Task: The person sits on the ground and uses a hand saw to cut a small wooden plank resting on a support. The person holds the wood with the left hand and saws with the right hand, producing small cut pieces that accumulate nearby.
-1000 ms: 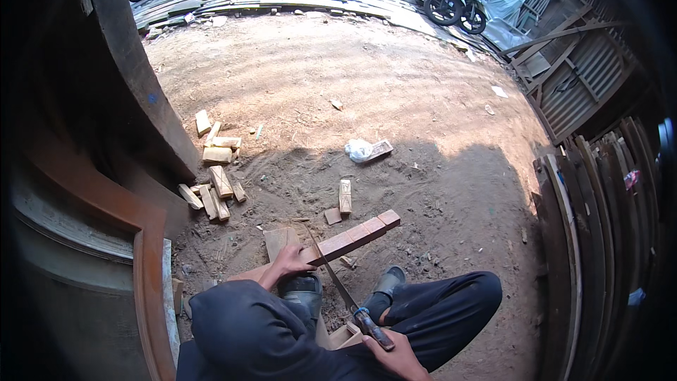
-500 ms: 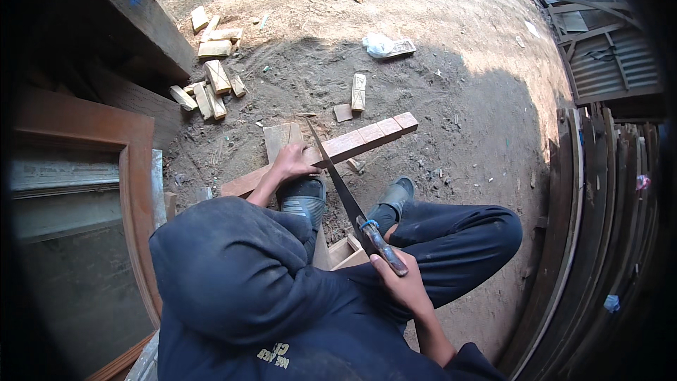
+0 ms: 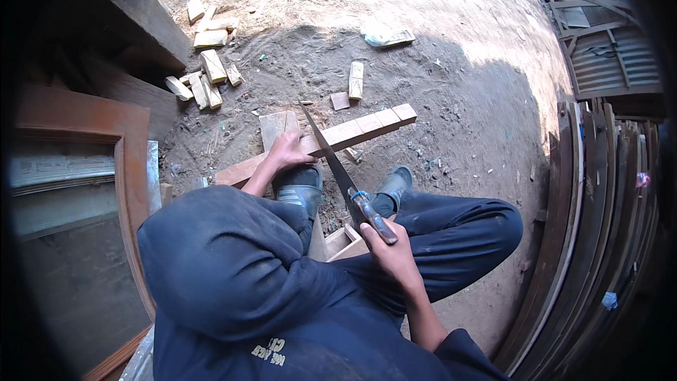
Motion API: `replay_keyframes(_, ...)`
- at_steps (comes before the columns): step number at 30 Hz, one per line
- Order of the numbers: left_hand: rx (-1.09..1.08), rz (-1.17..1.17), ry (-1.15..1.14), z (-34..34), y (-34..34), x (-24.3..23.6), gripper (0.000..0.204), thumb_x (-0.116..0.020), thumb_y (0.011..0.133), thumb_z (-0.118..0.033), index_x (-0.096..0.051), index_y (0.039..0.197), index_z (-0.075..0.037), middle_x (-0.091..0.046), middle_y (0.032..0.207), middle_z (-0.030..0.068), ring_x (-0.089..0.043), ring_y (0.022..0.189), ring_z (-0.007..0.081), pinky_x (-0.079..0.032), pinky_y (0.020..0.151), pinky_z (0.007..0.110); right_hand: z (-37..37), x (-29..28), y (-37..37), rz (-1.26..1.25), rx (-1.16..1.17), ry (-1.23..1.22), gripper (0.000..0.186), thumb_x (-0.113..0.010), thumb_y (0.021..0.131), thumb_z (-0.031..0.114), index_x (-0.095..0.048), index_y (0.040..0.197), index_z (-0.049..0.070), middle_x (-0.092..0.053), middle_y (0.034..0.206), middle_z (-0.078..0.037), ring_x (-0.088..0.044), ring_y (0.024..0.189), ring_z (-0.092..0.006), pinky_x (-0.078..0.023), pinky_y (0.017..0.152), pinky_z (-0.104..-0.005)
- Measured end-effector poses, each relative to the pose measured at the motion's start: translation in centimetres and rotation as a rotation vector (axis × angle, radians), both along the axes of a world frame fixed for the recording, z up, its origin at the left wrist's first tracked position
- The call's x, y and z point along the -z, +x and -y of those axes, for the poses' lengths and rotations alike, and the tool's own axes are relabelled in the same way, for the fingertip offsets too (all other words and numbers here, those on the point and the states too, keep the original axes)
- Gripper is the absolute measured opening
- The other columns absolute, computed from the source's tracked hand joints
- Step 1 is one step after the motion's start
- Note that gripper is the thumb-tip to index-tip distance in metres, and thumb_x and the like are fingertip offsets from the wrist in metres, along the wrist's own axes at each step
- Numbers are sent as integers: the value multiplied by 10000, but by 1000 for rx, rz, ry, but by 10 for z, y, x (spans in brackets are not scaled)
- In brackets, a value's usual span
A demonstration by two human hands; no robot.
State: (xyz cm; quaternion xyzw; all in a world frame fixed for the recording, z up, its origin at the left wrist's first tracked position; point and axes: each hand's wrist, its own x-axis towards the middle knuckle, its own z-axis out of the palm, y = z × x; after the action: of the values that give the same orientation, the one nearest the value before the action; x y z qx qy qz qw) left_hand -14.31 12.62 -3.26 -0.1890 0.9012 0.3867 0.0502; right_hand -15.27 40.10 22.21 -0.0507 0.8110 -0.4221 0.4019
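My right hand (image 3: 389, 247) is closed round the handle of a handsaw (image 3: 337, 172), which has blue binding where the blade begins. The long dark blade slants up and left across a reddish wooden beam (image 3: 358, 131), its tip beyond the far edge. Just left of the blade, my left hand (image 3: 285, 151) grips the beam and holds it down. Marked lines cross the beam's right end. A flat piece of wood (image 3: 277, 125) lies by the left hand, partly under the beam. My left sandalled foot (image 3: 300, 194) is right beside that hand.
Cut wooden blocks (image 3: 213, 65) lie in a heap at the far left; another block (image 3: 356, 80) lies beyond the beam. A wooden frame (image 3: 134, 127) stands at left, stacked planks (image 3: 564, 240) at right. A white plastic bag (image 3: 381, 35) lies farther off on the dirt.
My right hand has pushed the saw forward and slightly left across the beam. The left hand keeps its hold on the beam. The whole view has shifted slightly.
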Motion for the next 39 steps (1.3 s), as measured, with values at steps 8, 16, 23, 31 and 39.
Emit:
replay_keyframes(8,15,48,-30,16,19,-2,734,-836,502,-486,-634,1002,11,-661,937,228,-649,909,366,-516,812,419,-8,-18,16,-15,-89,-3,236,-616,907,179,-566,790,-20,-442,612,-26,-386,614,-73,-364,547,-293)
replay_keyframes(16,-64,138,134,18,4,-18,850,-825,504,-581,-661,1064,38,-674,1021,226,-663,955,318,-512,875,371,7,10,-8,123,59,-39,279,-607,911,195,-514,733,1,-443,617,17,-375,594,-57,-351,536,-270)
replay_keyframes(23,-52,163,117,27,11,-24,833,-827,509,-562,-666,1068,34,-689,965,219,-678,918,308,-518,856,360,3,-31,6,74,-18,22,258,-609,903,149,-499,737,-14,-427,618,-14,-367,612,-70,-350,549,-284)
replay_keyframes(31,-160,173,240,23,8,-26,865,-855,523,-536,-642,1130,42,-682,1037,207,-674,960,276,-516,875,340,9,-12,4,42,9,-2,259,-613,904,157,-511,734,-10,-425,608,0,-361,607,-56,-350,532,-280)
replay_keyframes(39,-175,56,389,18,17,-22,760,-861,583,-455,-645,1130,26,-678,1060,182,-655,994,236,-497,891,322,-3,-12,0,112,59,-12,237,-613,904,153,-535,754,-15,-441,611,6,-369,609,-55,-356,535,-278)
